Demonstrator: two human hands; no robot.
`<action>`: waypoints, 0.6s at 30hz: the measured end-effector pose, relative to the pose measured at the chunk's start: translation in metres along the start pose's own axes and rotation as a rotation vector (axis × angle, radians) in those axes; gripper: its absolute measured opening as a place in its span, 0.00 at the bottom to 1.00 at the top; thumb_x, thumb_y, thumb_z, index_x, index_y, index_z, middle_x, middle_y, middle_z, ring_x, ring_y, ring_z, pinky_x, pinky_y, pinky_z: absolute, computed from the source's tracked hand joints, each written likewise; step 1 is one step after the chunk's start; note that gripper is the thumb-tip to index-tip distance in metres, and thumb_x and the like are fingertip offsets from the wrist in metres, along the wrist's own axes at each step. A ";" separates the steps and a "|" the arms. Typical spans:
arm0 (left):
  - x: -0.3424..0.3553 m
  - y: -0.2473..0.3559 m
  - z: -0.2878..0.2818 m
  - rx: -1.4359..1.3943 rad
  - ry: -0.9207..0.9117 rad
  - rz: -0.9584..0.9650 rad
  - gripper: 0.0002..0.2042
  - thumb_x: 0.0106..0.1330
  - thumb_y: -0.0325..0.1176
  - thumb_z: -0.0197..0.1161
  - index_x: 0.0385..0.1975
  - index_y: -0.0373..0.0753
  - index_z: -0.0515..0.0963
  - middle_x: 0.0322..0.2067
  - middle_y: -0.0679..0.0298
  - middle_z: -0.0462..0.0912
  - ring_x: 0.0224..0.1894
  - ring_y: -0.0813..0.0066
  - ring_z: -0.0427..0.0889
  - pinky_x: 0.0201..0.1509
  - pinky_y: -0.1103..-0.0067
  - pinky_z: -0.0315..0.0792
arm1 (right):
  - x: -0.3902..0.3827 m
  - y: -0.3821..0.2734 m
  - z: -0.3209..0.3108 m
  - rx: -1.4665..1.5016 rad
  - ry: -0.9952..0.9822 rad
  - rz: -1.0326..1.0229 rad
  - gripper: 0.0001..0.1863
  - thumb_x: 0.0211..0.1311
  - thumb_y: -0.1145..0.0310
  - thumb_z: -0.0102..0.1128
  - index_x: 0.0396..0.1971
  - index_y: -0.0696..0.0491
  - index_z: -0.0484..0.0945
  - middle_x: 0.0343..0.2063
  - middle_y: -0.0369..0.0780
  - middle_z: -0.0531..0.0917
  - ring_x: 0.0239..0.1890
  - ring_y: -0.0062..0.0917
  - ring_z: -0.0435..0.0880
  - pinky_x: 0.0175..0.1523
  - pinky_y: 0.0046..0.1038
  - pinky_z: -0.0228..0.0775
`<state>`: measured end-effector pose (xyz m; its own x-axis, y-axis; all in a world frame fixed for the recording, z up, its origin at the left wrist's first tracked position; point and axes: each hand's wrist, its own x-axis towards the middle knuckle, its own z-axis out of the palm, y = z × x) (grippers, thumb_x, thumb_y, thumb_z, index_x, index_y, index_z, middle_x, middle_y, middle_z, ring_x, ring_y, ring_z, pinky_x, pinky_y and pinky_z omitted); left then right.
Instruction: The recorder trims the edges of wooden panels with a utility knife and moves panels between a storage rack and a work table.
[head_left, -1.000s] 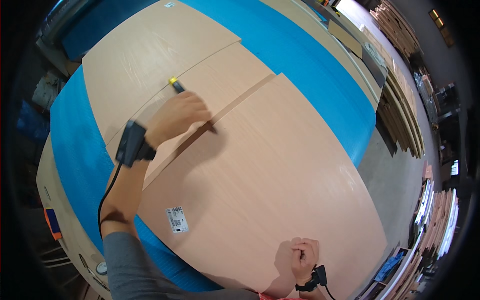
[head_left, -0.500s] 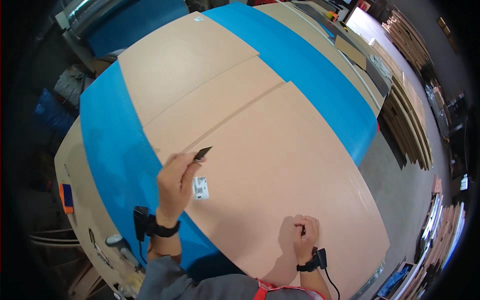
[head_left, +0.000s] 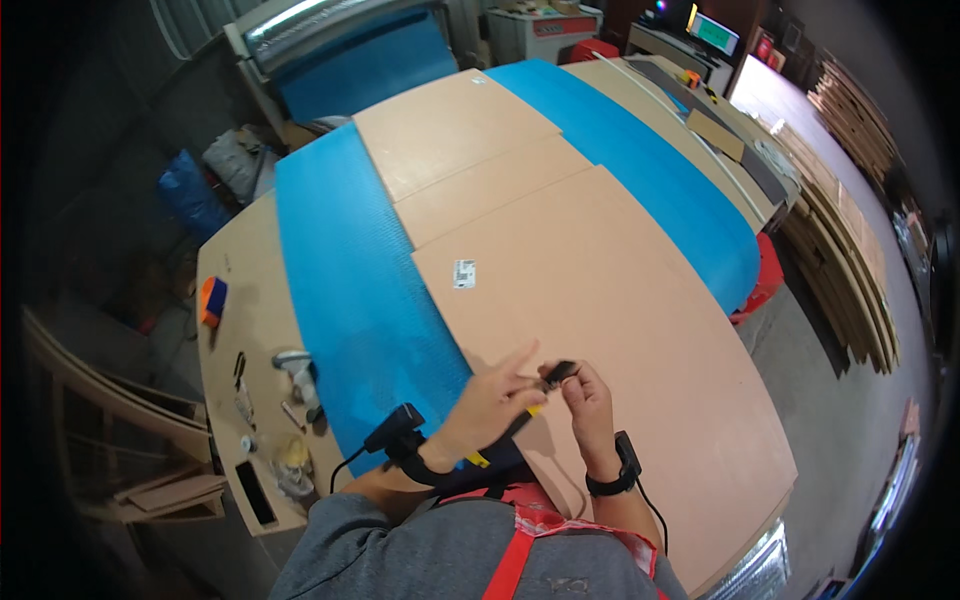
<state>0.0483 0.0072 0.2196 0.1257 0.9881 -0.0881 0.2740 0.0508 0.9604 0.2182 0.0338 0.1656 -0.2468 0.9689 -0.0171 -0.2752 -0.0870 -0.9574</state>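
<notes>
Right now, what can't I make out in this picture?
Head view, hidden: the middle of the slim black-and-yellow handheld tool, partly behind the left hand, whose exact grip is unclear.
Head view, hidden: part of the tool's black end, behind the right hand.
Head view, too small: the print on the white rectangular label.
Head view, cut off by the lower edge: the person's grey fabric shirt.

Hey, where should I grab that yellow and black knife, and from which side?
Likely by the handle, from its yellow lower-left end: that slim shaft slants out below the left hand, while its other end points toward the dark piece at the right hand.
</notes>
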 end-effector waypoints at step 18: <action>-0.310 -0.034 0.066 -0.248 0.670 -0.127 0.12 0.67 0.28 0.61 0.45 0.28 0.73 0.39 0.57 0.85 0.43 0.79 0.81 0.47 0.82 0.74 | -0.253 0.064 0.037 -0.140 -0.477 0.368 0.08 0.61 0.68 0.65 0.31 0.58 0.78 0.33 0.37 0.83 0.36 0.17 0.79 0.42 0.20 0.70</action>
<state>0.0627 -0.3103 0.1964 -0.5256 0.8450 -0.0981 0.0135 0.1236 0.9922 0.2282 -0.2256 0.1190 -0.6995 0.6682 -0.2533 0.0234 -0.3329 -0.9427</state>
